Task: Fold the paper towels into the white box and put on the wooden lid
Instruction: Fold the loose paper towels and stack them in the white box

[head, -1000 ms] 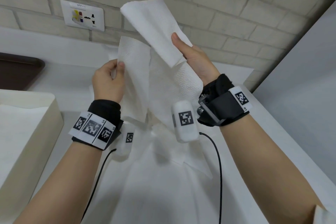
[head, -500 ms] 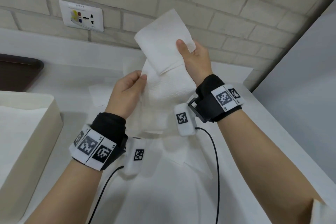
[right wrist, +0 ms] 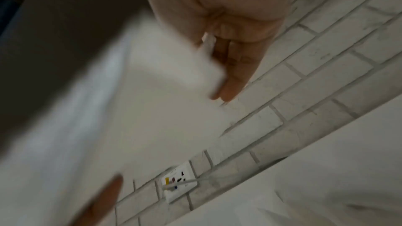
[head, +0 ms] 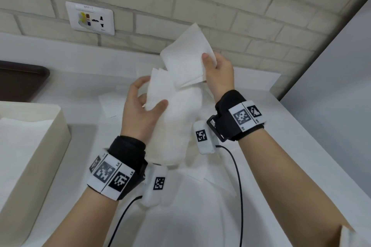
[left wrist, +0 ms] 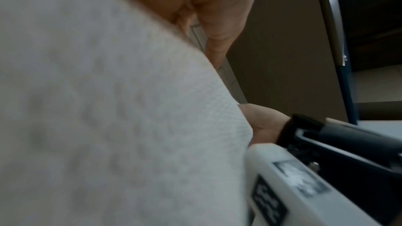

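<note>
Paper towel [head: 176, 106] held up between both hands, above loose sheets [head: 192, 196]. Right hand [head: 218, 74] pinching upper folded flap, lower than before. Left hand [head: 140, 110] now gripping left edge, thumb on front. White box [head: 58, 126] left of left hand.

A pale brick wall [head: 230, 4] with grey mortar ran across the far side, from ten o'clock to two o'clock. A white wall socket [head: 91, 18] was mounted on it at eleven o'clock. Below lay a white countertop [head: 259, 86]. A plain grey panel [head: 341, 94] rose at three o'clock. A dark brown tray [head: 22, 80] sat at nine o'clock. The light was soft and even.
</note>
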{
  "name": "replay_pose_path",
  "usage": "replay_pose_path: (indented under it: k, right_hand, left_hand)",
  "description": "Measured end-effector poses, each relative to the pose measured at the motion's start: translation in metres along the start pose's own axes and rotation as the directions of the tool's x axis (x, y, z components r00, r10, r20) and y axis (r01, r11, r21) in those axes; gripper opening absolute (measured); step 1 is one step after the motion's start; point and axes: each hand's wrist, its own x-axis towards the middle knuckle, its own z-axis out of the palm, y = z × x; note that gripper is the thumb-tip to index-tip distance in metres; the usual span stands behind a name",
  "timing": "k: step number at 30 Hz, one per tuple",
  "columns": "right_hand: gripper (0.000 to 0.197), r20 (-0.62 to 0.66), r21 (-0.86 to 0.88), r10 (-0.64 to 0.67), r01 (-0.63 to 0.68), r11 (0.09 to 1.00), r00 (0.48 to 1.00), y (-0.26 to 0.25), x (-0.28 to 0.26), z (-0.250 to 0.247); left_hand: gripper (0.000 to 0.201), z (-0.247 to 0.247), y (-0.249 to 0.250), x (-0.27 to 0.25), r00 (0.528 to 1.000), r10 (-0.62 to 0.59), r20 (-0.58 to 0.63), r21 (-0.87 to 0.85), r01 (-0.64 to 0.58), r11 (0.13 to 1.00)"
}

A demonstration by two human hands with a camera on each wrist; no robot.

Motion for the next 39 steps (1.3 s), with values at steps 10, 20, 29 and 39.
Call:
replay_pose_path:
  k: [10, 20, 29, 39]
  right_hand:
    - [0.02, 0.104, 0.254, -0.197, 0.165, 0.953, 0.975, -0.016, -0.016, -0.011]
    - [0.031, 0.308, 0.209, -0.107, 0.043, 0.977, 0.945, -0.019, -0.025, -0.015]
    - [0.025, 0.34, 0.077, -0.135, 0.116, 0.99, 0.931, -0.031, -0.019, -0.025]
    - [0.042, 0.272, -0.092, -0.195, 0.227, 0.97, 0.942, -0.032, -0.013, -0.018]
  left_hand:
    - [0.028, -0.021, 0.006, 0.026, 0.987, -0.161, -0.011, 0.103, 0.162, 0.981]
    - [0.028, -0.018, 0.016, 0.022, 0.926, -0.319, 0.202, -0.21, 0.359, 0.91]
    - [0.021, -0.025, 0.019, 0.018, 0.888, -0.219, 0.404, 0.095, 0.197, 0.976]
    - [0.037, -0.012, 0.017, 0.017, 0.972, 0.023, 0.236, 0.146, -0.058, 0.988]
